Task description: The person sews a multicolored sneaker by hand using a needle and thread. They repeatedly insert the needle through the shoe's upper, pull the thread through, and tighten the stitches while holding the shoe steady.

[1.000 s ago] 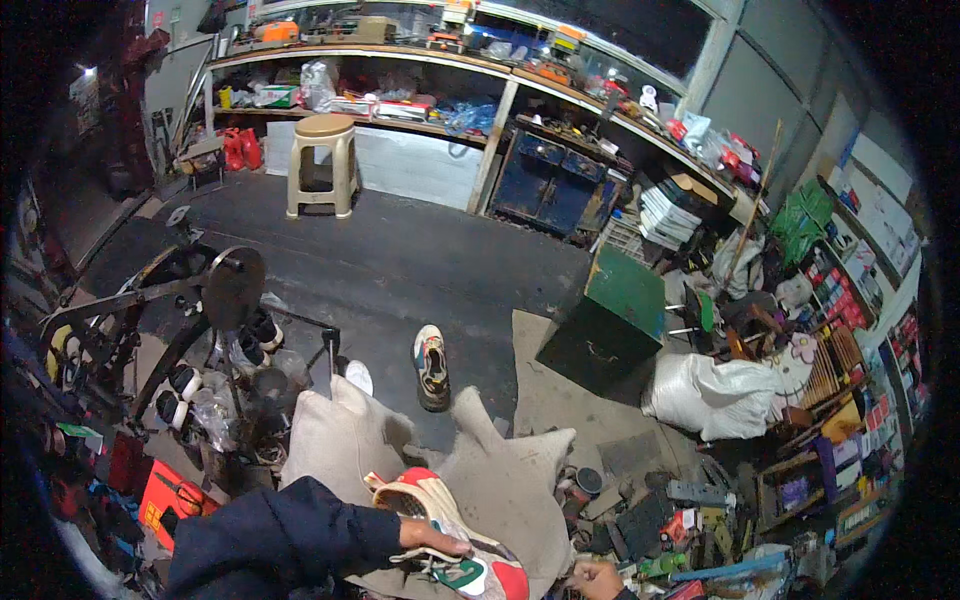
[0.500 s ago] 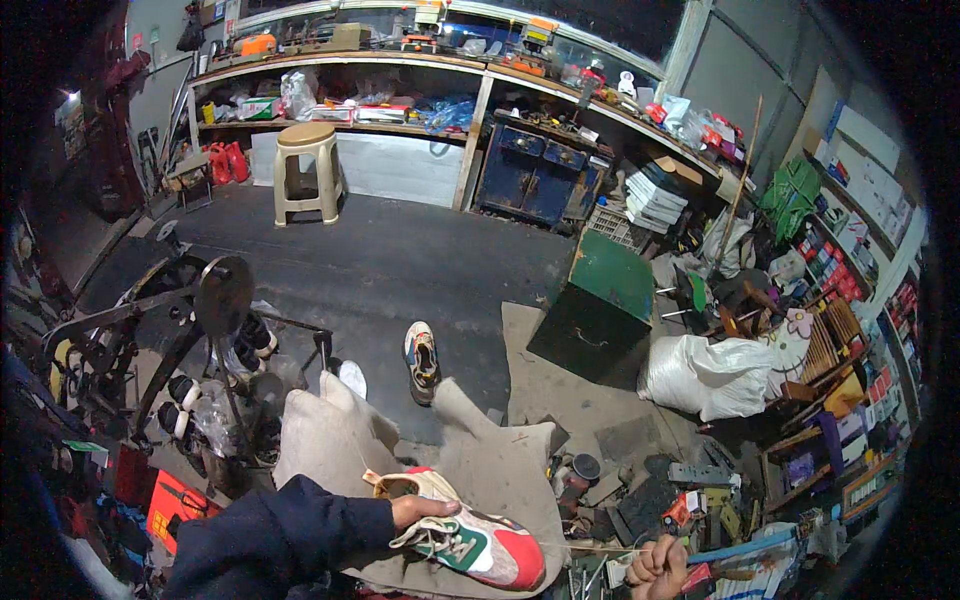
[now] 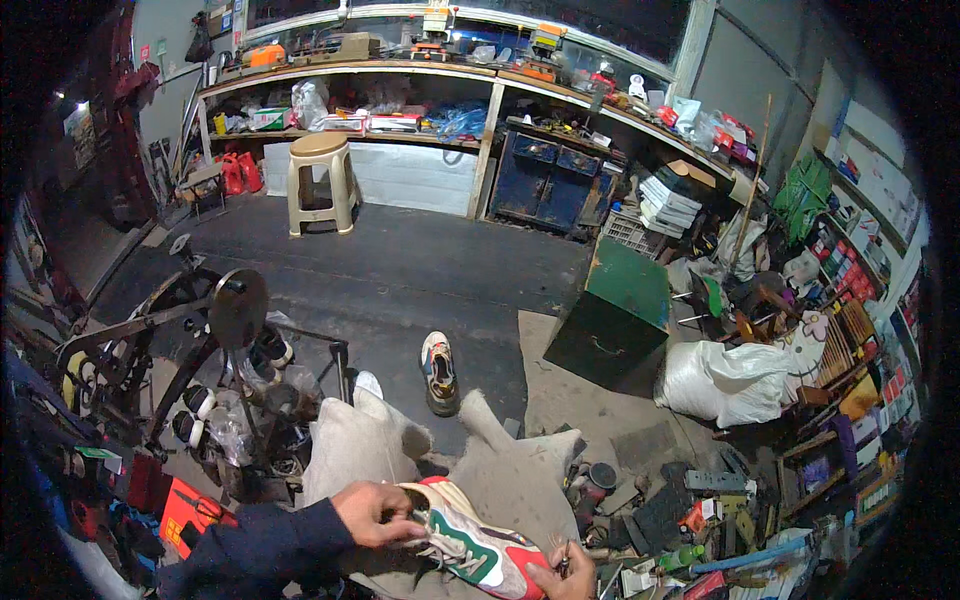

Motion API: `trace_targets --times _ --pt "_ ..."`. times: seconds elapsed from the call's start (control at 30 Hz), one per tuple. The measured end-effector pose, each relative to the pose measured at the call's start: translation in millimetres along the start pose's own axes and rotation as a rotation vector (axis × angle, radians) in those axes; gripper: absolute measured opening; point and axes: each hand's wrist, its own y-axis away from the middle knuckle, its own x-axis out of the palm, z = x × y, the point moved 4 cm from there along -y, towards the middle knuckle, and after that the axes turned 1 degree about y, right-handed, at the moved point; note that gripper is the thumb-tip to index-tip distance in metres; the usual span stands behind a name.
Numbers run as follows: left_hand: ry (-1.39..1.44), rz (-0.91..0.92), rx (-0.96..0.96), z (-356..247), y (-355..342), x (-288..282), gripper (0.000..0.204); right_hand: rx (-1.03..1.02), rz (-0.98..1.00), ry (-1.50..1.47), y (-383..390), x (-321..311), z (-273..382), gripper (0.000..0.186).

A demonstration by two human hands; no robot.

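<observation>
A sneaker (image 3: 485,550) in cream, green and red, with pale laces, lies across the light cloth over my lap, its red toe to the right. My left hand (image 3: 375,515) is closed in a pinch beside the shoe's opening and laces; what sits between its fingertips is too small to make out. At the toe, my right hand (image 3: 567,575) pinches something thin, with its thumb against the red tip. The matching sneaker (image 3: 439,374) stands on the dark floor ahead of my knees. The cloth (image 3: 515,465) is worn and greyish white.
A black iron machine with a round wheel (image 3: 238,310) stands at left, with shoes beneath it. To the right are a green box (image 3: 610,315), a white sack (image 3: 725,380) and scattered tools and scraps (image 3: 650,510). A stool (image 3: 322,180) stands before the far workbench.
My right hand has come left from beyond the toe, where it drew out a thread, to the toe itself. My left hand has let go of the sneaker's side and pinches near the laces.
</observation>
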Motion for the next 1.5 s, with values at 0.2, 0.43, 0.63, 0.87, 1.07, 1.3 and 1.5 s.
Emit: trace_targets --times 0.2,0.43,0.63,0.87,1.07,1.3,1.5 --pt "1.449 -0.425 0.020 19.9 13.1 17.0 0.035 -0.042 -0.041 -0.055 -0.4 7.0 -18.2 0.035" --pt "0.639 -1.048 -0.172 118.2 47.2 -66.8 0.037 0.029 -0.104 -0.114 6.0 9.2 -22.3 0.034" --pt "0.437 -1.568 -0.366 172.5 125.7 -171.0 0.038 0.043 -0.057 -0.187 4.4 12.4 -16.0 0.032" --pt "-0.092 -0.577 0.374 -33.5 20.1 -15.5 0.012 0.061 0.163 -0.349 0.7 13.1 0.3 0.020" --pt "0.036 -0.166 0.639 -119.3 -30.6 80.9 0.057 0.131 0.430 -0.333 12.7 6.4 -0.3 0.028" --pt "-0.137 -0.080 0.675 -98.1 -32.7 105.4 0.068 0.279 0.272 -0.582 37.8 17.0 -40.6 0.017" --pt "-0.041 -0.063 0.678 -97.8 -35.2 104.8 0.065 0.054 0.138 -0.472 47.8 18.2 -44.8 0.029"
